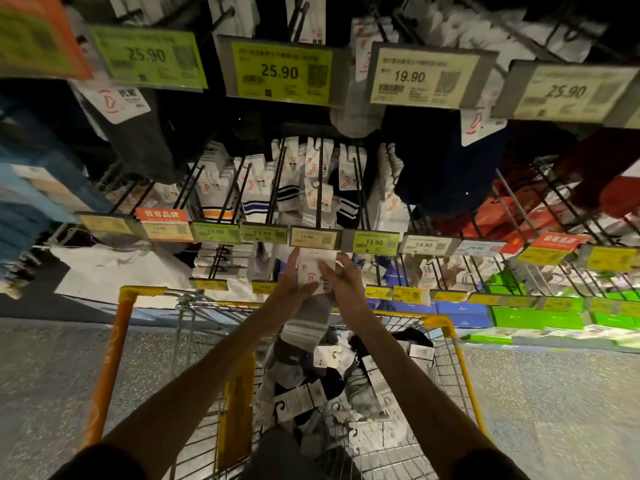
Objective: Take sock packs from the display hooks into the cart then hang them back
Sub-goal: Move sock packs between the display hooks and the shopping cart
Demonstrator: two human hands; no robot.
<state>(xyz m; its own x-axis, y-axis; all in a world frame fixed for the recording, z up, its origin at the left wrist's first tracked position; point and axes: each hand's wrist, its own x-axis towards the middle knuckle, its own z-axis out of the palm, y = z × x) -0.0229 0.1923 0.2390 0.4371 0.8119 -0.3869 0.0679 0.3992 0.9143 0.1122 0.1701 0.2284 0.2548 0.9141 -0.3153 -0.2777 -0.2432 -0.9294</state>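
Both my hands hold up one sock pack (313,271), a grey striped pair with a white card header. My left hand (290,285) lies along the card's left side with fingers nearly straight. My right hand (341,278) pinches the card's right side with thumb and fingers. The card's top sits just under the 13.90 price tag (313,237) at the end of a display hook (320,188). Below, the yellow wire cart (446,327) holds several more sock packs (329,379).
Rows of hooks with white sock packs (256,188) and price tags fill the rack ahead. Green and blue boxes (540,317) sit low at the right, red packs (502,216) above them. Speckled grey floor (52,375) lies on both sides of the cart.
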